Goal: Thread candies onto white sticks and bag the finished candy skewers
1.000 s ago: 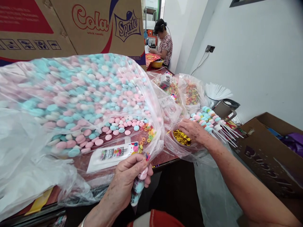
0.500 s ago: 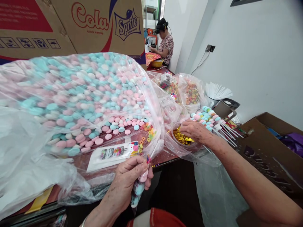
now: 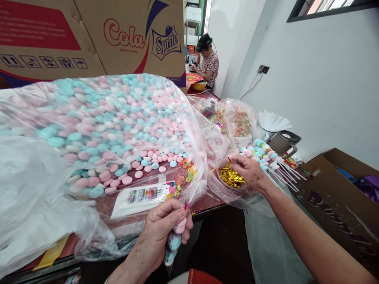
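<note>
My left hand (image 3: pixel 161 232) is closed around a narrow clear packet of pink and blue candy discs (image 3: pixel 173 242), held upright below the table edge. My right hand (image 3: pixel 250 171) reaches over a clear bowl of gold twist ties (image 3: pixel 231 177), fingers pinched on one gold tie. A large clear bag of pink, blue and white candy discs (image 3: pixel 97 126) lies on the table ahead of my left hand. Loose discs and small coloured rings (image 3: pixel 183 173) spill at its mouth beside a printed label card (image 3: pixel 142 197).
Finished candy sticks (image 3: pixel 263 156) lie right of the bowl. Bags of coloured candy (image 3: pixel 237 118), white sticks (image 3: pixel 272 120) and a dark cup (image 3: pixel 284 142) stand behind. Cardboard boxes (image 3: pixel 89 35) sit at the back left, another box (image 3: pixel 340 197) at right. A person (image 3: pixel 209 61) works at the far end.
My right hand has shifted slightly right over the bowl and pinched up a gold tie. The view tilted up a little. My left hand keeps its hold on the packet.
</note>
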`<state>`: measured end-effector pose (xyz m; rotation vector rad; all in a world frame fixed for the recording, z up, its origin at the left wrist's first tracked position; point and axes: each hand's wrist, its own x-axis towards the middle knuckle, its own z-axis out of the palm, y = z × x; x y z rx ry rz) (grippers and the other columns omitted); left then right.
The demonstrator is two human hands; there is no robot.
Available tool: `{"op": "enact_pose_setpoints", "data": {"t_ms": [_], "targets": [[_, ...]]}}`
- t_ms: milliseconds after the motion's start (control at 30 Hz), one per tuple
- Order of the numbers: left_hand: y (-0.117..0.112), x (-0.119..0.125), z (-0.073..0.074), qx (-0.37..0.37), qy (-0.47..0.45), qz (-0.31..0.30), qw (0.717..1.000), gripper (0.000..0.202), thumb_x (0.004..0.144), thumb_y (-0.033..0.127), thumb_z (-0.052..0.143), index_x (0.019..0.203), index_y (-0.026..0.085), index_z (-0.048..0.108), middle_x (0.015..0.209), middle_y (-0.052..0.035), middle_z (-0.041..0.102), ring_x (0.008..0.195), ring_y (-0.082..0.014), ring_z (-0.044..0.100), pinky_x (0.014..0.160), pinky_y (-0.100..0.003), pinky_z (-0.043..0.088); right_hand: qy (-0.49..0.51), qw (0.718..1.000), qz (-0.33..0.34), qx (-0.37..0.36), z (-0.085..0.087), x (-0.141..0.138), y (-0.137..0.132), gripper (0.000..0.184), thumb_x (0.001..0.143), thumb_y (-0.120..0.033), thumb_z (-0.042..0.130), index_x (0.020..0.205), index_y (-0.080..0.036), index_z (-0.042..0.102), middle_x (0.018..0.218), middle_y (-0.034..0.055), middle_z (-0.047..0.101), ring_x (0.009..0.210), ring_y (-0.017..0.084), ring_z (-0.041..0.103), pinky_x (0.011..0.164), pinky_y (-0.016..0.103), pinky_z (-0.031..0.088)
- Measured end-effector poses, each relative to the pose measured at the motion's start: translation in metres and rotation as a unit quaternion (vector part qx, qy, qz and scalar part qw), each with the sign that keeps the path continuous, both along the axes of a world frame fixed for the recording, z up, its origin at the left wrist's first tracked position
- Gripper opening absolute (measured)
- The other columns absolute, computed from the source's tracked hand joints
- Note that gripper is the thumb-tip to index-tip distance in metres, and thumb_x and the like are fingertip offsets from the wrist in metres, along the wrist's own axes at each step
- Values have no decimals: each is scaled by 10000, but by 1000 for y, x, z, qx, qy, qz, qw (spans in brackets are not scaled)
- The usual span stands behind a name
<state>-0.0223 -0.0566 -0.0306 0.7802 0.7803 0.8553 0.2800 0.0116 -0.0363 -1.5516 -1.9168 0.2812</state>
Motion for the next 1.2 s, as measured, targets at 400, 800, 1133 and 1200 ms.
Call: {"op": "enact_pose_setpoints", "data": {"t_ms": [400, 800, 1133, 1200], "targets": [[13, 29, 13, 31, -13, -3, 999, 177, 832, 256, 615, 705, 152, 550, 627, -23, 658, 442, -91, 548, 426, -191, 413, 82, 986, 148, -14, 36, -99, -44, 178, 883, -148, 509, 745, -187, 614, 727, 3, 594, 717, 136, 526, 680, 252, 398], [15, 19, 4, 42, 12, 90, 995, 130, 808, 228, 638, 771, 164, 531, 597, 5, 657, 430, -82, 551, 412, -171, 422, 144, 972, 171, -70, 23, -115, -51, 130, 869, -108, 547, 834, -182, 649, 800, -8, 631, 768, 117, 552, 719, 229, 401], [14, 24, 4, 24, 23, 81, 996, 146, 796, 275, 636, 784, 171, 534, 580, 7, 648, 419, -85, 541, 403, -179, 425, 72, 983, 168, 19, 21, -123, -57, 208, 917, -115, 478, 760, -166, 605, 732, 16, 587, 729, 138, 521, 699, 262, 408], [17, 22, 5, 28, 59, 75, 995, 141, 780, 273, 633, 762, 173, 535, 564, 17, 636, 417, -83, 535, 393, -172, 413, -32, 981, 161, 101, 19, -123, -57, 224, 931, -141, 457, 760, -157, 601, 718, 35, 572, 720, 162, 493, 687, 298, 393]]}}
